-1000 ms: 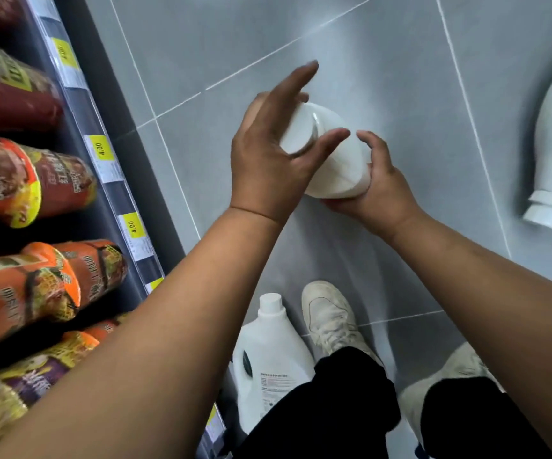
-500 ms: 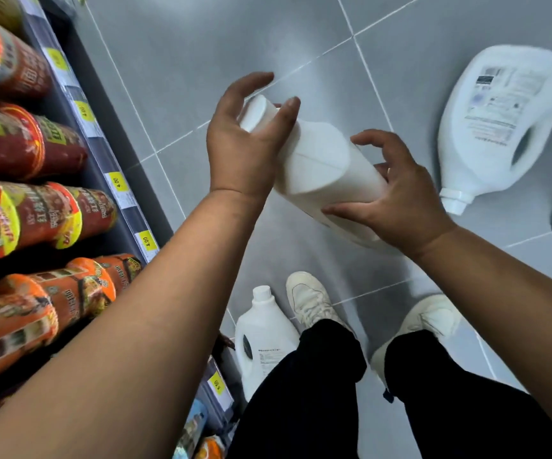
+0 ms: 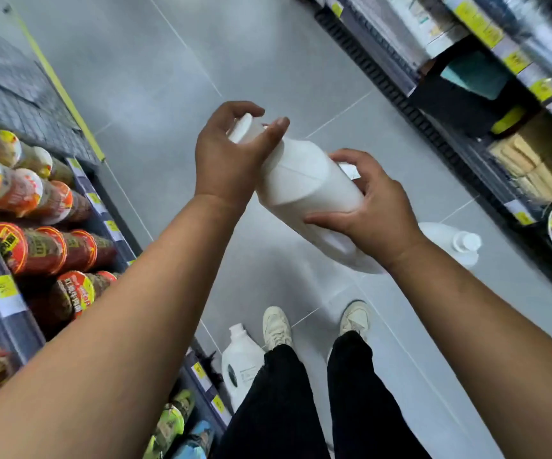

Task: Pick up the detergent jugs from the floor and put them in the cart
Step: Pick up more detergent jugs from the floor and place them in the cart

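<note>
Held jug: I see the white held jug (image 3: 304, 183) up in the air over the middle of the aisle, tilted, with its cap (image 3: 243, 127) pointing far and left.
Left hand: my left hand (image 3: 231, 157) curls its fingers and thumb round the cap end.
Right hand: my right hand (image 3: 377, 207) wraps the body from the right, fingers bent round it and thumb underneath.
What changed: half a second ago the jug sat lower and nearer the floor (image 3: 268, 61). Now it is raised, and my view has lifted enough to show the right shelving (image 3: 486, 104).
Other jugs: the standing jug (image 3: 239, 362) is upright just beside my left shoe, near the left shelving (image 3: 36, 246). The lying jug (image 3: 446, 240) is on its side on the floor to the right, partly hidden behind my right wrist.
Cart: not in view, so I cannot tell which way to carry.
Meaning for the task: I judge the pick-up of this jug done and the carry begun. At least two jugs are left on the floor.
</note>
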Tool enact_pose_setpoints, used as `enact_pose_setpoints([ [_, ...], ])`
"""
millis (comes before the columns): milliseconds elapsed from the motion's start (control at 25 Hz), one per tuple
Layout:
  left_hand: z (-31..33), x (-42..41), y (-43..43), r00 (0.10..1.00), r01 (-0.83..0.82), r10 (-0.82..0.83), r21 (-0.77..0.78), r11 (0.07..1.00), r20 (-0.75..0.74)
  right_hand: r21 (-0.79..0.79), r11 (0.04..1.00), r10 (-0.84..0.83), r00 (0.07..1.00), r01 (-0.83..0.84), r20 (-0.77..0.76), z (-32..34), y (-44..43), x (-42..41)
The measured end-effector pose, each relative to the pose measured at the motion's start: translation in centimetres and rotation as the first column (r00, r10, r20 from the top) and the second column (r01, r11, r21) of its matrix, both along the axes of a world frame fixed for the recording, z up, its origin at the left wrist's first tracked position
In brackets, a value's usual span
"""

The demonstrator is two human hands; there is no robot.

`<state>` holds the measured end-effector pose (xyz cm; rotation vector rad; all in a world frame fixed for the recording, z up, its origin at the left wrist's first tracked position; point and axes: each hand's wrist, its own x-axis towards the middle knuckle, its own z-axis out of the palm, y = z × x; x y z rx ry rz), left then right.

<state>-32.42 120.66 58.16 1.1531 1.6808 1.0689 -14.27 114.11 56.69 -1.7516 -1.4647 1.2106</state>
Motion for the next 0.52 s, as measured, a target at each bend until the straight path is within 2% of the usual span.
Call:
enact_pose_setpoints([
  [240, 16.2, 8.7, -3.1, 0.945, 0.322, -0.326, 0.090, 0.942, 0.030, 0.137, 0.953, -0.274, 0.962, 0.272, -0.003, 15.3, -7.8, 5.8],
  [360, 20.9, 13.4, -5.6, 0.884, 0.463, -0.467, 0.108, 0.879, 0.006, 0.174, 0.904, -0.389, 0.920, 0.390, -0.044, 20.0, -12.7, 9.2],
  [520, 26.0, 22.3, -11.6, 0.743, 0.667, -0.669, 0.130, 0.733, -0.039, 0.245, 0.794, -0.558, 0.827, 0.556, -0.070, 25.1, -21.2, 15.6],
])
